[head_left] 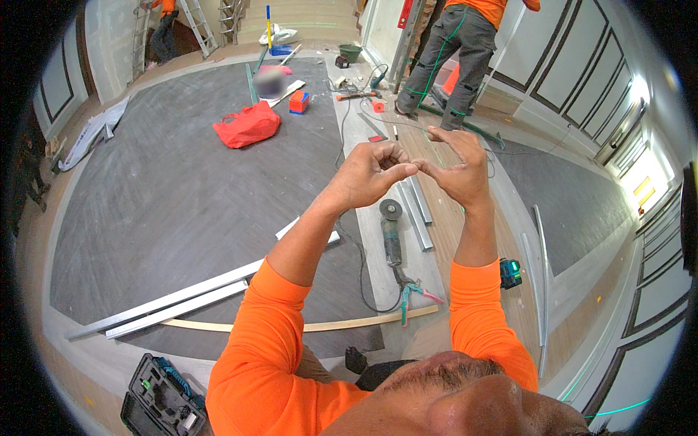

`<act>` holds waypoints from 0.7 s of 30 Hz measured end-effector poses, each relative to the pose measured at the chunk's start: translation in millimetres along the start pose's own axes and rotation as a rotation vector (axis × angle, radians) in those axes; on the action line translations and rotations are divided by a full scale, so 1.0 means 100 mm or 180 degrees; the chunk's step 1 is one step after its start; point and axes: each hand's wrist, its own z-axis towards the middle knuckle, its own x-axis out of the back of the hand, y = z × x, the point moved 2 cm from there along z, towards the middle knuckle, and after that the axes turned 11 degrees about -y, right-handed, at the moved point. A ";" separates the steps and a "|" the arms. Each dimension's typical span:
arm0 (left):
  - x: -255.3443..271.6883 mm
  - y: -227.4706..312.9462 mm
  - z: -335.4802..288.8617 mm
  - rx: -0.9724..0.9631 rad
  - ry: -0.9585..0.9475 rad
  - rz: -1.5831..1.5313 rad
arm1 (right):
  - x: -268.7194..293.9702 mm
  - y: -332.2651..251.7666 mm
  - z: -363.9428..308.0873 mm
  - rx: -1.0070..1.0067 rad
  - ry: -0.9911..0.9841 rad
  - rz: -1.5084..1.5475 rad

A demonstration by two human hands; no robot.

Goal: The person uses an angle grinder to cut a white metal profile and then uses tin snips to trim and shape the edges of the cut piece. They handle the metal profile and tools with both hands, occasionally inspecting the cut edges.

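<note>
Both my arms, in orange sleeves, reach forward over the floor. My left hand (372, 173) is closed, with fingers curled in and thumb along them; anything inside is hidden. Beside it my right hand (464, 168) has its thumb stretched towards the left thumb tip and its index finger raised apart. The two hands meet at the thumbs, and nothing shows between them. Below them an angle grinder (391, 238) lies on the floor, near short metal channels (414, 218). Locking pliers (414, 294) with teal and red handles lie closer to me.
Long metal profiles (174, 298) and a wooden strip (363, 322) lie at the left front. A laser level (510, 273) stands at right. An open tool case (163, 396) is near left. Beyond are a red bag (247, 125), a hammer (358, 95) and another person's legs (447, 65). Cables cross the floor.
</note>
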 end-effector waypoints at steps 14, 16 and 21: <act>-0.07 -0.01 0.04 0.0101 -0.0022 -0.0225 | 0.07 0.01 -0.02 -0.0037 -0.0019 -0.0006; -0.07 0.01 0.04 0.0109 -0.0025 -0.0139 | 0.08 0.01 -0.02 -0.0053 -0.0033 -0.0028; -0.07 0.00 0.04 0.0044 -0.0027 -0.0145 | 0.09 0.01 -0.01 -0.0056 -0.0025 0.0002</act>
